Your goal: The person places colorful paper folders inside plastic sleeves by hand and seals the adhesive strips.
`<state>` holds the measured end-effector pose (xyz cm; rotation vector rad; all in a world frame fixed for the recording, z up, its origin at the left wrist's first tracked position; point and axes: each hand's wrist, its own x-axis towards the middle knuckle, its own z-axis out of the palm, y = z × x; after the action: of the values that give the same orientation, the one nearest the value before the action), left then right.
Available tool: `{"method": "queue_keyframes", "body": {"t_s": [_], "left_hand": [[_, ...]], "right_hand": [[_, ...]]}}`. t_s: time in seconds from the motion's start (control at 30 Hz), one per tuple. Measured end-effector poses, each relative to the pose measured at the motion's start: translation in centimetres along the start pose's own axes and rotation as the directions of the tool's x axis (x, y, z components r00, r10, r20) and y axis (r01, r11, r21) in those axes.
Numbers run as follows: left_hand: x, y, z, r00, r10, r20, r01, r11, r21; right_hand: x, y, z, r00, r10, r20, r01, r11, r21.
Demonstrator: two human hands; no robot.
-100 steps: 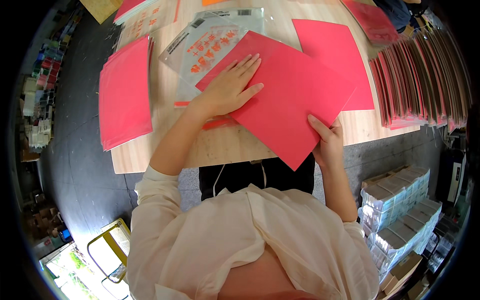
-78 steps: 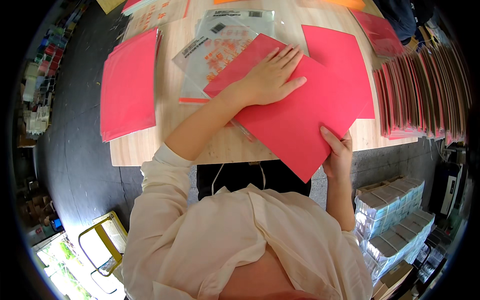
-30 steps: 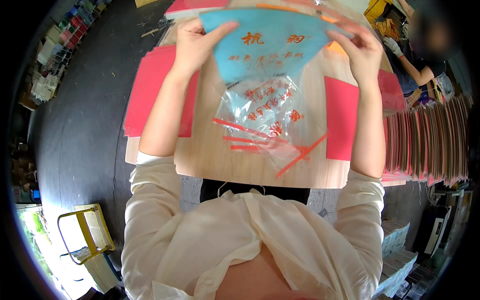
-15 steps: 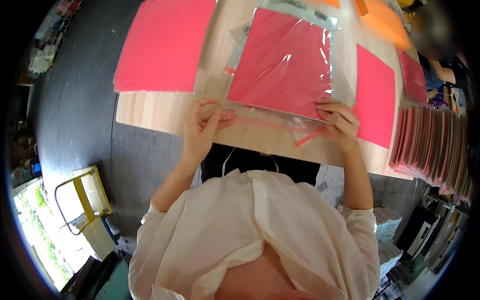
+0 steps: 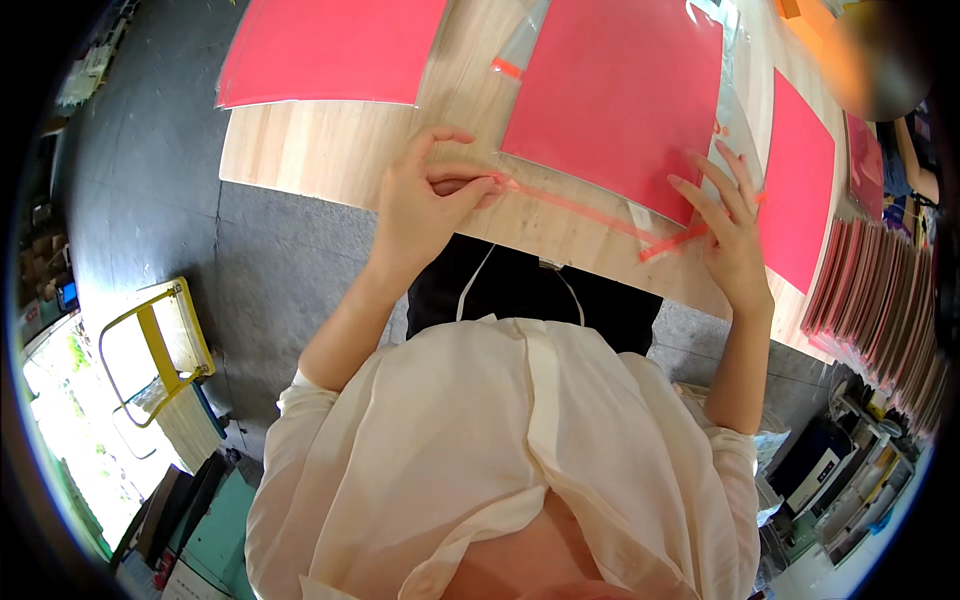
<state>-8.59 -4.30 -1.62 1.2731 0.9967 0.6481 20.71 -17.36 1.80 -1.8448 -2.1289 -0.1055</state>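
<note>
A red sheet [image 5: 615, 100] in a clear plastic bag [image 5: 738, 60] lies on the wooden table in front of me. Left of its near edge, my left hand [image 5: 430, 200] is closed, with thumb and fingers pinching the end of a thin, see-through red strip [image 5: 575, 208]. That strip stretches right along the table's near side. My right hand [image 5: 728, 220] has its fingers spread at the sheet's near right corner. A short loose red strip [image 5: 670, 243] lies beside that hand, crossing the far end of the long one.
A pile of red sheets [image 5: 330, 55] lies at the table's far left. Another red sheet [image 5: 798, 180] is on the right, near a thick row of red-edged boards [image 5: 880, 305]. Orange paper [image 5: 808, 22] sits at the far right. A yellow-framed trolley [image 5: 155, 350] stands on the floor left.
My left hand has drawn up slightly to the right with the strip, now pinched. My right hand has let go of the bag's corner and spread its fingers. The view has shifted.
</note>
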Motion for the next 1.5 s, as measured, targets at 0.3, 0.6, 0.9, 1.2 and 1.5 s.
{"method": "queue_keyframes", "body": {"t_s": [0.3, 0.6, 0.9, 1.2, 1.5], "left_hand": [[-0.4, -0.3, 1.3, 0.988, 0.144, -0.046, -0.125, 0.948, 0.293], [-0.4, -1.0, 1.1, 0.985, 0.161, -0.069, -0.136, 0.951, 0.279], [-0.8, -1.0, 1.5, 0.982, 0.161, -0.096, -0.125, 0.945, 0.301], [-0.9, -1.0, 1.5, 0.977, 0.195, -0.090, -0.160, 0.940, 0.302], [-0.1, -1.0, 0.5, 0.980, 0.194, -0.050, -0.177, 0.955, 0.237]], "right_hand": [[5.6, -8.4, 6.0, 0.967, 0.226, -0.113, -0.115, 0.791, 0.600], [5.9, -11.1, 8.9, 0.947, 0.312, -0.074, -0.202, 0.758, 0.621], [6.2, -11.9, 8.6, 0.935, 0.344, -0.087, -0.231, 0.775, 0.588], [6.3, -12.0, 8.6, 0.931, 0.363, -0.036, -0.272, 0.758, 0.593], [6.2, -12.0, 8.7, 0.944, 0.321, -0.077, -0.210, 0.764, 0.610]]}}
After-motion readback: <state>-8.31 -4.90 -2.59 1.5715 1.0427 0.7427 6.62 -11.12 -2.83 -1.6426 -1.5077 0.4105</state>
